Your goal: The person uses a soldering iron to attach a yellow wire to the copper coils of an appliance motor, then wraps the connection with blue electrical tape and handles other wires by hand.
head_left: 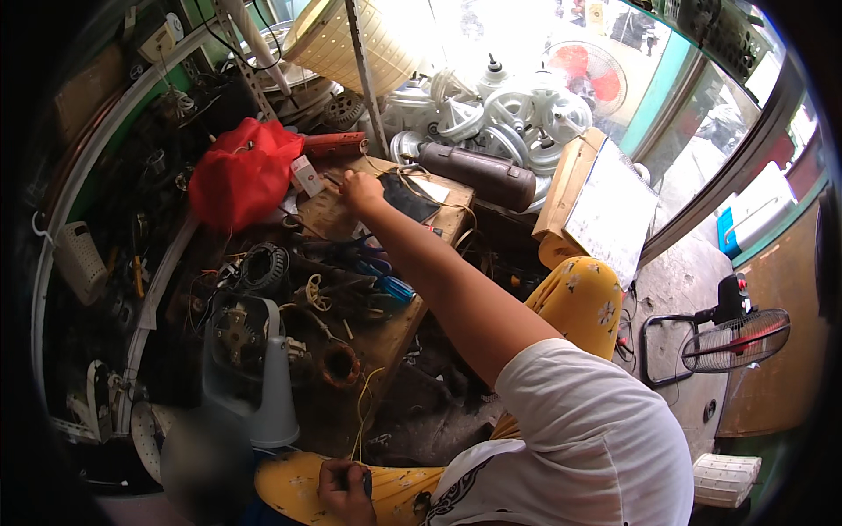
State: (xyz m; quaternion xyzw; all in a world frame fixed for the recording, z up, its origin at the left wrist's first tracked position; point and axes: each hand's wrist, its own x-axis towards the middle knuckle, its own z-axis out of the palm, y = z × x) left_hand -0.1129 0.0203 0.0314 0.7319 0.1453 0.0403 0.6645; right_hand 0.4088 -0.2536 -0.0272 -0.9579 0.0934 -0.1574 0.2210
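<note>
Stretched across the wooden workbench (399, 337), my right hand (361, 191) has its fingers closed near a small white card box (306, 175); what they pinch, if anything, I cannot make out. Behind the box lies a bulging red plastic bag (246, 171). A dark flat sheet (408, 200) is beside my right wrist. Low in view, my left hand (345, 491) is curled over my yellow-trousered thigh, around a small dark thing mostly hidden by the fingers. A yellow wire (361, 412) runs down from the bench toward it.
On the bench lie blue-handled tools (395, 287), a ringed motor core (265, 266) and a copper coil (340, 364). A grey fan stand (274, 394) stands at its near left. White fan parts (513, 110) are heaped behind a brown cylinder (478, 174). A fan (737, 340) stands at right.
</note>
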